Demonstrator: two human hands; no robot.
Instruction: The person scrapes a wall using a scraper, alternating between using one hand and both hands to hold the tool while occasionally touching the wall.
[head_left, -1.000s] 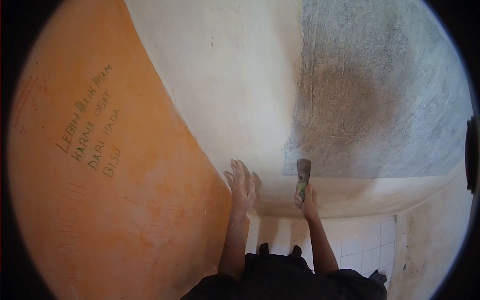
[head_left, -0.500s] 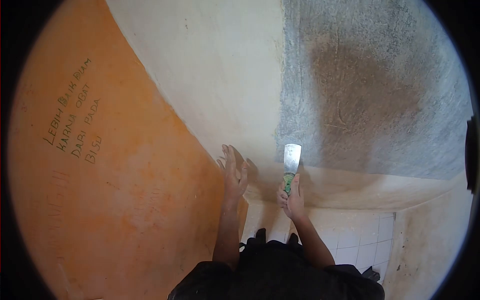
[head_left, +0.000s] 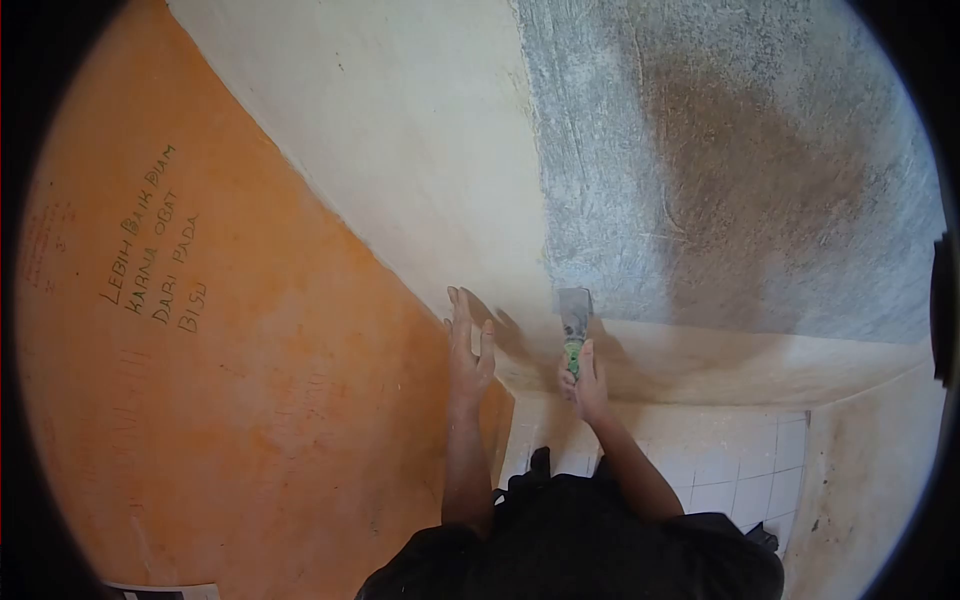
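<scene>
Gripped in my right hand (head_left: pixel 588 385) is a putty knife (head_left: pixel 574 318) with a green handle and a wide metal blade, pointing up and away from me. The blade's tip overlaps the lower left corner of a rough grey patch (head_left: pixel 610 190) on the pale wall (head_left: pixel 420 140). My thumb lies along the handle and my fingers curl round it. To the left, my left hand (head_left: pixel 468 352) is raised empty with its fingers stretched out, near the corner where the pale wall meets an orange wall (head_left: pixel 290 330).
Green handwriting (head_left: pixel 155 240) marks the orange wall. Below, white floor tiles (head_left: pixel 740 490) show past my dark clothing (head_left: pixel 580 540). A stained pale wall (head_left: pixel 860 470) stands at right, with a small dark object (head_left: pixel 763 536) on the floor near it. A brownish shadow (head_left: pixel 760 190) falls across the grey patch.
The view has tilted, so the walls lean differently. The blade has turned from bright and shiny to dull and dark, still by the patch's lower corner. My left hand stays raised in nearly the same pose.
</scene>
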